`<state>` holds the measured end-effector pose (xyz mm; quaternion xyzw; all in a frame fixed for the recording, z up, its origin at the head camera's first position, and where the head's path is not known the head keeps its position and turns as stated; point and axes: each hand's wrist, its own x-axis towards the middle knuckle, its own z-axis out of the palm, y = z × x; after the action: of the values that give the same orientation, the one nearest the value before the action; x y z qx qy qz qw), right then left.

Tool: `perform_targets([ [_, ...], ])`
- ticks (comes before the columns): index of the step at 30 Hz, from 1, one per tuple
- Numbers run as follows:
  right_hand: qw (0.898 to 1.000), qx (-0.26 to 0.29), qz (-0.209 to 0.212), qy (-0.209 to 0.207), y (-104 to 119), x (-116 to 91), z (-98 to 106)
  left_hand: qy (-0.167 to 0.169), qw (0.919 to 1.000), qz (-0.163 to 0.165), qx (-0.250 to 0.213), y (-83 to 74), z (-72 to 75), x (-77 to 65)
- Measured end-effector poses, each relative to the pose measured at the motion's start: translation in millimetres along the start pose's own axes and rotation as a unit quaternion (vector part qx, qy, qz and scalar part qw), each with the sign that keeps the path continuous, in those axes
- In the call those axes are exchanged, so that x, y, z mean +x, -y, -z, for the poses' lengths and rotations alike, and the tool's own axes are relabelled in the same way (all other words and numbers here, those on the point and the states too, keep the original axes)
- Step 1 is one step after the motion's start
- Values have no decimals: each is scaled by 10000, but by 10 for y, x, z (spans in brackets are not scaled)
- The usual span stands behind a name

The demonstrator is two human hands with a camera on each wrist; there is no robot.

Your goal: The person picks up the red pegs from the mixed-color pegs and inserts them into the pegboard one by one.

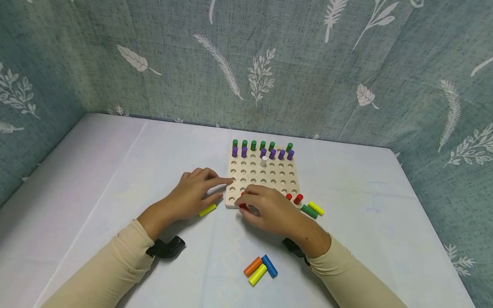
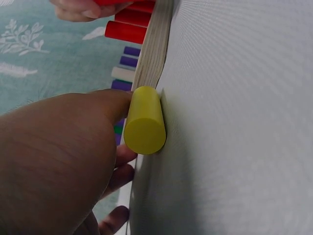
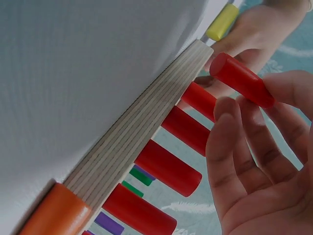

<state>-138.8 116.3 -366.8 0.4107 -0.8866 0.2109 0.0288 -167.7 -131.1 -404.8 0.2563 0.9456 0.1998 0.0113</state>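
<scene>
A wooden peg board (image 1: 248, 176) lies on the table with rows of round holes. Green pegs (image 1: 253, 145) stand along its far row, purple pegs (image 1: 244, 152) in front of them, then one white peg (image 1: 263, 161). Red pegs (image 3: 168, 168) stand along the near edge, partly hidden by my right hand in the head view. My right hand (image 1: 271, 209) pinches a red peg (image 3: 242, 81) by one end at the board's near left corner. My left hand (image 1: 194, 192) rests at the left side, its extended index finger touching the board's edge. A yellow peg (image 2: 145, 122) lies beside its thumb.
Nearer me lie an orange peg (image 1: 253, 266), a blue peg (image 1: 269, 266) and a yellow peg (image 1: 257, 275). By the board's near right corner are a green peg (image 1: 309, 211) and another yellow peg (image 1: 316, 208). A patterned cloth (image 1: 173, 85) hangs behind the table.
</scene>
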Motion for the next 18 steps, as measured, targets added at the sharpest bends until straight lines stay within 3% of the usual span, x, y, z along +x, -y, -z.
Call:
perform_targets([
  [13, 9979, -366, 215, -486, -21, 16, -12, 39, 10000, 31, 38, -12, 27, 1],
  [18, 9968, -494, 105, -617, -18, 18, -10, 43, 10000, 41, 29, -12, 28, -2],
])
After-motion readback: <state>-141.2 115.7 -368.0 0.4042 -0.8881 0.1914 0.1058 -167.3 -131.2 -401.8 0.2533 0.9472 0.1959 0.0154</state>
